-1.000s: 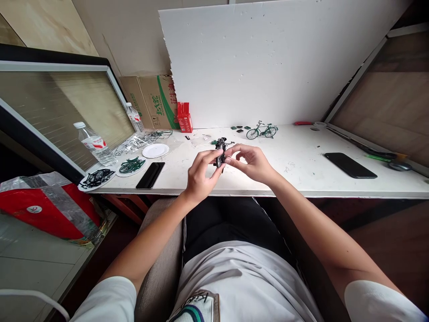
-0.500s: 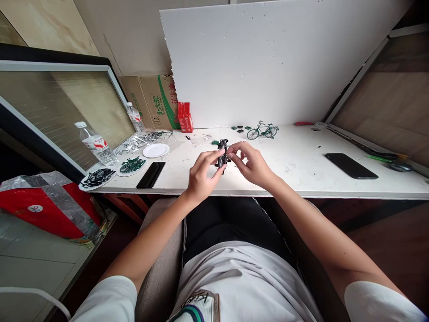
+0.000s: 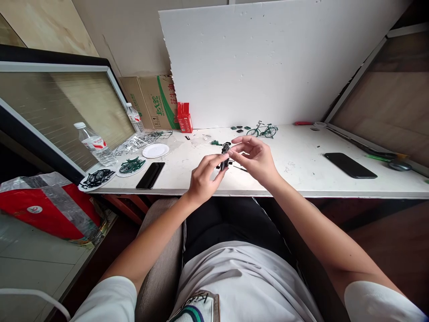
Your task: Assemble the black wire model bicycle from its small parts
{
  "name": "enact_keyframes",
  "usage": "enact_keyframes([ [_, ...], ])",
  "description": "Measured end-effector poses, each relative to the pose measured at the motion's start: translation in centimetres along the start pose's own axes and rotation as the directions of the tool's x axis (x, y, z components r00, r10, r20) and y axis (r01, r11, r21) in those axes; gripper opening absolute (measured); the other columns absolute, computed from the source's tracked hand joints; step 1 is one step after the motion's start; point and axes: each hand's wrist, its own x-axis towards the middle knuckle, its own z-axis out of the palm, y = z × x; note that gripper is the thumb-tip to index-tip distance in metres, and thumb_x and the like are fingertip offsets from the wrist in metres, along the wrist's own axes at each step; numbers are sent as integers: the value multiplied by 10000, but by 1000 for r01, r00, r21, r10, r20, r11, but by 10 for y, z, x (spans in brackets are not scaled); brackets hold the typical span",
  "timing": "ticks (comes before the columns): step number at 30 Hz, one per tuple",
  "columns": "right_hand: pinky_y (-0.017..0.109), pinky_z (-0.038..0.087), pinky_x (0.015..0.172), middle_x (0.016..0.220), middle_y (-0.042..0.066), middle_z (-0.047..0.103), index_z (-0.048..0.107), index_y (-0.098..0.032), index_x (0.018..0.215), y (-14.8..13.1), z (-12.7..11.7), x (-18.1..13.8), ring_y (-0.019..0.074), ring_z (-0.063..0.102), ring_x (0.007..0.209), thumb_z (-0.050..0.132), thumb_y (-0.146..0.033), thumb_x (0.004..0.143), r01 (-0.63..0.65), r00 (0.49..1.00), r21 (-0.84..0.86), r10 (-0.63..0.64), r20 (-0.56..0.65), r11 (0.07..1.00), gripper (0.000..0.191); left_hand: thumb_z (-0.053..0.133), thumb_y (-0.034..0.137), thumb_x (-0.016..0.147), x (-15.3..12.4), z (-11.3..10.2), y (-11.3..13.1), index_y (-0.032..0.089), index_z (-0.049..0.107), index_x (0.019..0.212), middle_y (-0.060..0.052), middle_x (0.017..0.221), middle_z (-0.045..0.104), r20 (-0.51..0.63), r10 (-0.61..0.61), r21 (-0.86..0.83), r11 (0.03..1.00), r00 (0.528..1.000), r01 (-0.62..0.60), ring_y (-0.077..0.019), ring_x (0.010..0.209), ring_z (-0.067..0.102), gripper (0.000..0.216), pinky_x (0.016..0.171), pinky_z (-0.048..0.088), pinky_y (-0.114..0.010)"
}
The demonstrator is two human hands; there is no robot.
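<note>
Just above the white table, my left hand [image 3: 205,175] pinches a small black model bicycle [image 3: 224,162] between thumb and fingers. The model is seen nearly end-on, so much of its frame is hidden. My right hand [image 3: 256,156] is at its right side with fingers spread and apart from the thumb. The right thumb tip is close to the model's upper part; whether it touches cannot be made out. A thin dark rod [image 3: 240,168] shows below the right hand. Behind the model lies a small green piece [image 3: 215,142].
A finished green model bicycle [image 3: 262,129] stands at the back, beside several small dark green pieces [image 3: 239,128]. Paper plates with black parts [image 3: 98,178] and green parts [image 3: 131,165], a phone [image 3: 150,175] and water bottles [image 3: 95,144] are on the left. Another phone [image 3: 350,165] lies right.
My right hand's fingers have opened from a pinch at the model and spread apart. The black model bicycle has turned and tilted slightly in my left hand.
</note>
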Motion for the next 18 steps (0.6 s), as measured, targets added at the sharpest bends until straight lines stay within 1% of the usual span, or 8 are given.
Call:
enact_keyframes([
  [5, 357, 582, 653, 885, 64, 763, 697, -235, 1109, -5, 2, -2, 247, 747, 856, 897, -711, 739, -37, 999, 46, 38, -7, 998, 635, 699, 227, 1020, -2, 1, -1, 260, 574, 1474, -97, 1268, 730, -4, 7, 19, 1000, 1000, -7, -205, 1179, 744, 472, 1008, 658, -338],
  [14, 303, 538, 600, 894, 77, 774, 778, -196, 1087, -1, -1, 0, 217, 731, 831, 913, -696, 728, -21, 1000, 50, 21, 9, 999, 630, 707, 190, 1011, 1, 0, 1, 258, 572, 1477, -87, 1270, 733, -12, 29, 21, 999, 999, -29, -189, 1164, 749, 490, 1006, 648, -314],
  [18, 325, 571, 637, 881, 73, 777, 799, -208, 1113, 1, -2, 1, 231, 741, 846, 910, -702, 727, -5, 1000, 33, 4, 9, 999, 637, 717, 178, 1001, 0, 0, 1, 267, 566, 1492, -83, 1273, 734, -10, 35, 10, 999, 999, -35, -188, 1163, 750, 522, 1013, 642, -311],
])
